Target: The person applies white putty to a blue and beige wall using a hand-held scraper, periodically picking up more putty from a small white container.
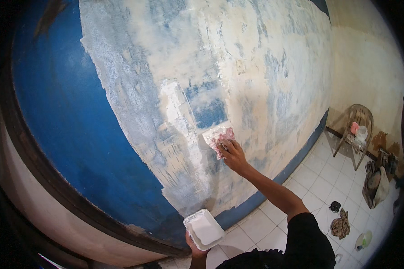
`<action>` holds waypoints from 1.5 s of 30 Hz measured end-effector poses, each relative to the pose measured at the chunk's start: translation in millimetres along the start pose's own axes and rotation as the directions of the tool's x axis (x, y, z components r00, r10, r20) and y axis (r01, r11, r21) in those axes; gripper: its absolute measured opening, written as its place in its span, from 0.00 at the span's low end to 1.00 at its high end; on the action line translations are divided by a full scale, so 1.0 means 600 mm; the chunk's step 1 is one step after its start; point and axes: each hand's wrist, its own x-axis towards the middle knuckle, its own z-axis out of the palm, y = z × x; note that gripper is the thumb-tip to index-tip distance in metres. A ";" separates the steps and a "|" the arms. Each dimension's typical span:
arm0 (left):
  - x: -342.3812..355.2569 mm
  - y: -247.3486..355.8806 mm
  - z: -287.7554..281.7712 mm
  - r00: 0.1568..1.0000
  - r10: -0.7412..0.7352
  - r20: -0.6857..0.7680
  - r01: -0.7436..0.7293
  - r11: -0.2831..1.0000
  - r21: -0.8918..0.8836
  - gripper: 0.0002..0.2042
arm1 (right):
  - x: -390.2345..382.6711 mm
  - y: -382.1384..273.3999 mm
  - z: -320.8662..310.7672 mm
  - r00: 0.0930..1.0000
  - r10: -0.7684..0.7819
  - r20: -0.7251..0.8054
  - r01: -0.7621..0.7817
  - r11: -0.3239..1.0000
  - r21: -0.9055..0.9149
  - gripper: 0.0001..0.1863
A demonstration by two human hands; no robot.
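Observation:
My right hand (232, 156) is closed on a flat putty spreader (214, 133), pinkish red and smeared with white. The spreader's edge lies against the wall (247, 58), or very near it, just below a bare blue patch. Fresh white putty (177, 105) shows as a wet streak to the left of the tool. Low in front of me, my left hand (195, 246) grips a white square tub (187, 220) by its side and underside. White paste (205, 229) lies inside the tub. Some of the left fingers are hidden beneath it.
Unpainted-over blue wall (76, 125) curves along the left, bordered by a dark frame. On the tiled floor (267, 215) at the right are a chair (359, 119) with containers on it, sacks (376, 184), a crumpled brown cloth or bag (340, 225) and a small bowl (363, 240).

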 end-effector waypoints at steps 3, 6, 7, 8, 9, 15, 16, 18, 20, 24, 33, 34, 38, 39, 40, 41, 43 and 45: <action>0.000 -0.005 0.003 1.000 -0.008 0.021 0.008 1.000 -0.011 0.35 | -0.001 -0.005 0.031 1.000 -0.012 -0.025 0.011 0.999 -0.054 0.27; 0.003 -0.009 -0.018 1.000 0.002 -0.012 -0.002 1.000 0.002 0.34 | -0.043 -0.015 0.045 1.000 -0.010 0.030 0.012 0.998 -0.061 0.25; 0.003 -0.011 -0.032 1.000 0.006 -0.013 -0.006 1.000 0.002 0.34 | -0.068 -0.020 0.040 1.000 -0.012 0.028 0.014 0.998 -0.058 0.25; 0.002 -0.011 -0.048 1.000 0.003 -0.020 -0.003 1.000 -0.011 0.34 | -0.093 -0.027 0.033 0.996 -0.013 0.092 0.015 1.000 -0.021 0.25; 0.004 -0.009 -0.045 1.000 -0.005 -0.022 0.004 1.000 -0.025 0.34 | -0.112 -0.028 0.024 0.988 -0.015 0.156 0.014 1.000 0.009 0.25; 0.010 -0.006 -0.077 0.999 -0.001 -0.051 0.001 1.000 -0.004 0.37 | -0.012 -0.025 -0.036 1.000 -0.003 -0.028 0.004 0.998 0.060 0.24; 0.005 -0.002 -0.058 1.000 -0.005 -0.028 0.005 1.000 0.001 0.36 | 0.045 -0.017 -0.054 0.996 -0.028 -0.090 0.030 0.999 0.017 0.24; 0.017 -0.006 -0.061 1.000 -0.025 -0.009 0.025 1.000 -0.017 0.35 | 0.152 0.006 -0.066 0.979 -0.068 -0.193 0.067 0.998 -0.013 0.24; 0.034 -0.010 -0.068 0.999 -0.046 0.010 0.047 0.998 -0.032 0.35 | 0.241 0.023 -0.074 0.961 -0.102 -0.256 0.091 0.994 -0.053 0.24; 0.050 -0.024 -0.078 0.997 -0.062 -0.035 0.062 0.998 -0.001 0.36 | 0.303 0.041 -0.049 0.947 -0.159 -0.279 0.136 0.986 -0.099 0.21; 0.038 -0.026 -0.032 0.999 -0.013 0.031 0.012 1.000 0.026 0.36 | 0.131 0.028 0.025 0.988 -0.049 -0.147 0.047 0.999 -0.017 0.20; 0.038 -0.026 -0.030 0.997 -0.029 0.071 0.031 0.999 -0.028 0.37 | 0.108 0.022 0.030 0.993 -0.038 -0.115 0.036 0.999 -0.017 0.20; 0.032 -0.033 -0.031 0.999 -0.046 0.029 0.046 0.999 -0.002 0.37 | 0.020 0.006 0.041 0.999 0.005 -0.054 -0.006 1.000 -0.021 0.21; 0.032 -0.034 -0.036 0.999 -0.046 0.021 0.046 0.999 -0.006 0.37 | 0.001 0.004 0.047 0.999 0.021 -0.031 -0.021 1.000 -0.011 0.22; 0.033 -0.036 -0.042 0.999 -0.047 0.013 0.047 0.999 -0.010 0.37 | -0.018 0.001 0.052 0.999 0.036 -0.009 -0.036 0.999 -0.002 0.22; 0.033 -0.038 -0.048 0.999 -0.048 0.005 0.048 0.999 -0.015 0.37 | -0.041 -0.002 0.058 0.999 0.034 -0.010 -0.034 0.999 0.001 0.22; 0.034 -0.040 -0.052 0.999 -0.051 -0.007 0.051 0.998 -0.028 0.36 | -0.085 -0.005 0.062 0.999 0.031 0.042 -0.031 0.999 0.009 0.22; 0.027 -0.037 -0.046 0.999 -0.037 -0.016 0.037 0.999 -0.017 0.36 | -0.125 -0.015 0.046 0.997 0.021 0.077 -0.024 0.999 0.041 0.22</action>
